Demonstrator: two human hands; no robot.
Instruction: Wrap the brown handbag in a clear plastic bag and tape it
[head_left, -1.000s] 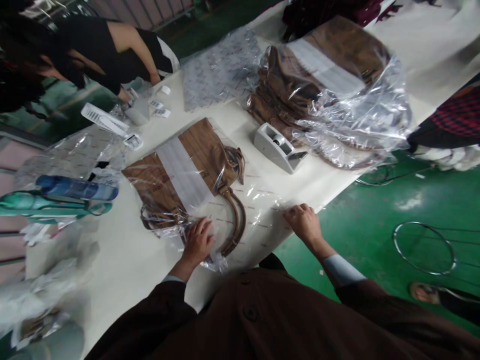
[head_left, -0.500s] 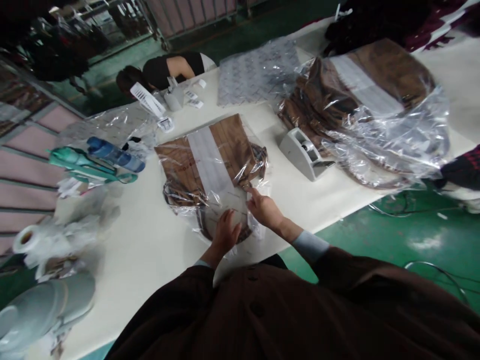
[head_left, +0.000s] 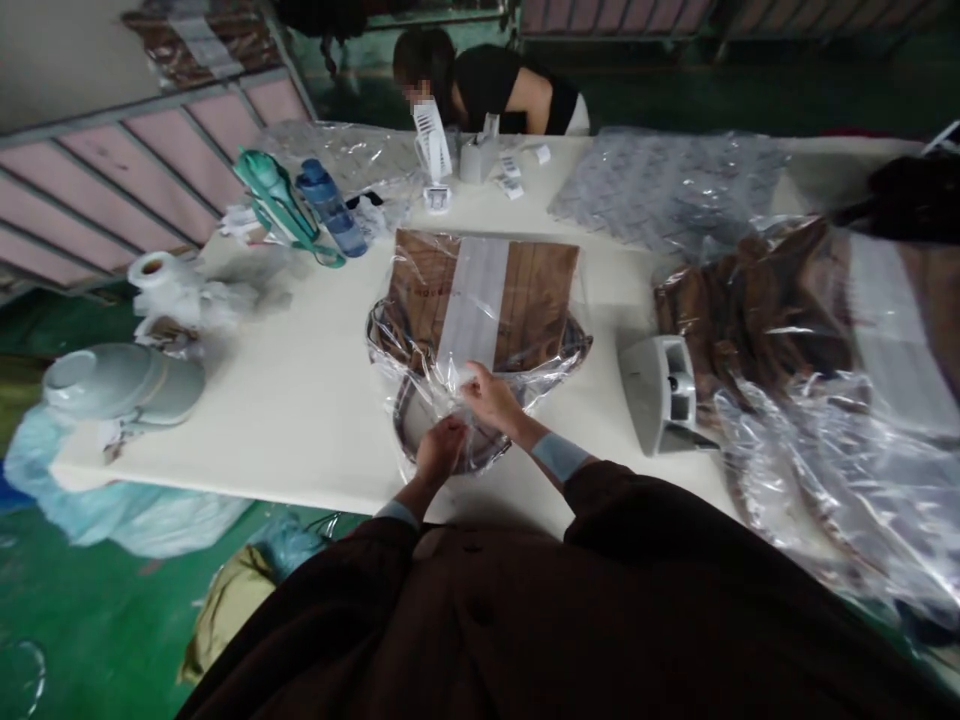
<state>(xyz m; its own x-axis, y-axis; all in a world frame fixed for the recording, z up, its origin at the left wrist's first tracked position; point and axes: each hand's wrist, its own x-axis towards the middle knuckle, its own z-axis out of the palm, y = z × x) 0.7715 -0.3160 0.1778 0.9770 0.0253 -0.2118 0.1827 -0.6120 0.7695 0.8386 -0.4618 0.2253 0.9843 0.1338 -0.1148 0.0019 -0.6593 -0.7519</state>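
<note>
Blurred reddish lettering [head_left: 433, 293] marks the brown bag [head_left: 536, 300]; left hand [head_left: 440, 447] and right hand [head_left: 491, 400] clamp fingers [head_left: 474, 376] on its glossy plastic [head_left: 544, 378].

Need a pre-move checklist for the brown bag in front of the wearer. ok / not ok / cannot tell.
1. Brown bag under clear plastic: ok.
2. White band across the bag: ok, runs over its middle.
3. Both hands at the plastic: ok, left hand and right hand over the handle area.
4. Firm pinch on the plastic: cannot tell, too small.
5. Plastic sealed: cannot tell.
6. Tape dispenser nearby: ok, stands right of the bag, apart from it.
</note>
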